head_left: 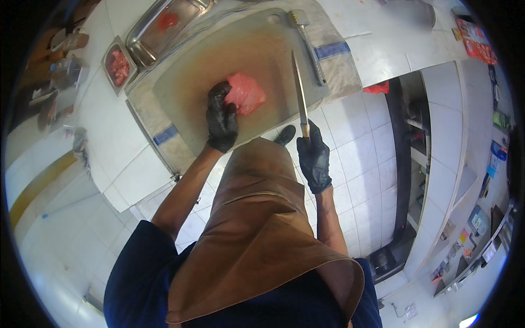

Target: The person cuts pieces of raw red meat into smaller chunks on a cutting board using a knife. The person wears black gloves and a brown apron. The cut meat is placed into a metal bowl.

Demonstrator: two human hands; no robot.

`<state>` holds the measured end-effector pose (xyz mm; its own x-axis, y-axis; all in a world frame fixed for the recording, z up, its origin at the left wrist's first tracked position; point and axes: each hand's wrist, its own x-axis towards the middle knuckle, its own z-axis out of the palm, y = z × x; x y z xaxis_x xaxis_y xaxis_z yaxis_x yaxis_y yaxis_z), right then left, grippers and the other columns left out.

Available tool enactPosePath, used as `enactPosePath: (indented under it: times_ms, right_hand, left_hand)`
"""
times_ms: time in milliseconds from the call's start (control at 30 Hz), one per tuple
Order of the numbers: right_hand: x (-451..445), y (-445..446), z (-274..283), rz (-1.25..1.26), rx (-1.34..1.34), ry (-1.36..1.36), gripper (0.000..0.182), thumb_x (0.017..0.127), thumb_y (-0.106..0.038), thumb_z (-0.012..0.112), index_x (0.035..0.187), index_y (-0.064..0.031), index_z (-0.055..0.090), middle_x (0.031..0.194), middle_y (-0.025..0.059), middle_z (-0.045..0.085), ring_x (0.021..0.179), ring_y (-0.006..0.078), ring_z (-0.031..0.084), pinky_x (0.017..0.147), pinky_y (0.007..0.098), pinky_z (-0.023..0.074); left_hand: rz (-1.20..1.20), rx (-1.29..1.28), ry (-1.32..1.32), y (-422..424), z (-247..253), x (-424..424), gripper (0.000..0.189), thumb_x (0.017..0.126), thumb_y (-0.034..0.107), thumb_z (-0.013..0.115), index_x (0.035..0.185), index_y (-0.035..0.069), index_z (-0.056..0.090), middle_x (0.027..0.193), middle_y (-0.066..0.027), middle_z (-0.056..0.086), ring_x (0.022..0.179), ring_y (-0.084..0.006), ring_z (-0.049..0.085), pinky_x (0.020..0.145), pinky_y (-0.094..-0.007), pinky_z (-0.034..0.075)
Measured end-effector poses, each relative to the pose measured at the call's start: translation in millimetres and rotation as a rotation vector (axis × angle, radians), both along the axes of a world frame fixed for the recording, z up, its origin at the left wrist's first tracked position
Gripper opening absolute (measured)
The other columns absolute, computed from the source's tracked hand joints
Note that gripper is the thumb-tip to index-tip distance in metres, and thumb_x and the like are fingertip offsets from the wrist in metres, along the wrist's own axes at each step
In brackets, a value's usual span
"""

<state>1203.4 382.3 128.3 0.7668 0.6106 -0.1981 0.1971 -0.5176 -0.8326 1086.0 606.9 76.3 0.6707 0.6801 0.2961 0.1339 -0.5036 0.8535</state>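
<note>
A piece of raw meat (247, 95) lies on a stained cutting board (192, 53). My left hand (221, 115), in a black glove, rests against the meat's left side, fingers and thumb around its edge. My right hand (315, 158), also black-gloved, is closed on the handle of a long knife (300, 88). The blade points away from me, over the board's right edge, apart from the meat. A metal meat mallet (307, 45) lies along the board's right side.
Beneath the board is a cloth with blue stripes (166, 134). Left of it stand a small metal container of meat pieces (119, 67) and a larger steel tray (143, 49). A red and white package (475, 39) lies at the far right. Open shelves (418, 158) are under the right counter.
</note>
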Motion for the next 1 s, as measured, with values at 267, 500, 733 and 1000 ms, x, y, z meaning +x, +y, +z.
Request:
enactPosePath:
  times_ms: [267,500,733,1000]
  right_hand:
    - [-5.4,27.7,-14.6,0.286,-0.063,-0.213,0.05,0.089,-0.01,0.056,0.137,-0.0096,0.047,0.1,0.0221,0.066,0.081,0.0389,0.066,0.069,0.0469,0.0529]
    - [-1.7,26.8,-5.7,0.369,-0.039,-0.223,0.052,0.088,-0.004,0.056,0.139,-0.0093,0.047,0.093,0.025,0.067,0.079,0.0406,0.066,0.07,0.0425,0.0522]
    - [1.7,26.2,-7.7,0.404,-0.085,-0.193,0.048,0.089,-0.007,0.057,0.136,-0.009,0.049,0.077,0.0223,0.063,0.068,0.0356,0.065,0.062,0.0413,0.0494]
    - [-0.4,19.9,-6.2,0.43,-0.141,-0.223,0.05,0.091,-0.011,0.053,0.141,-0.0052,0.044,0.103,0.0275,0.064,0.091,0.0428,0.064,0.075,0.0453,0.0518]
  left_hand:
    - [0.269,0.232,0.071,-16.7,4.3,41.7,0.041,0.085,0.017,0.062,0.119,-0.003,0.048,0.11,-0.0216,0.052,0.103,-0.0411,0.052,0.09,-0.0461,0.043]
    - [0.327,0.0,-0.109,-31.2,-13.1,20.9,0.038,0.089,0.016,0.059,0.12,-0.002,0.049,0.114,-0.0214,0.053,0.105,-0.0382,0.053,0.093,-0.0435,0.043]
    - [0.297,0.11,-0.093,-21.2,-6.9,25.4,0.038,0.091,0.019,0.055,0.123,-0.001,0.051,0.117,-0.0209,0.057,0.103,-0.0385,0.056,0.096,-0.0438,0.042]
    - [0.33,0.222,0.093,-25.7,-23.3,25.6,0.05,0.086,0.036,0.065,0.12,0.002,0.053,0.113,-0.0216,0.057,0.106,-0.0412,0.052,0.093,-0.0511,0.039]
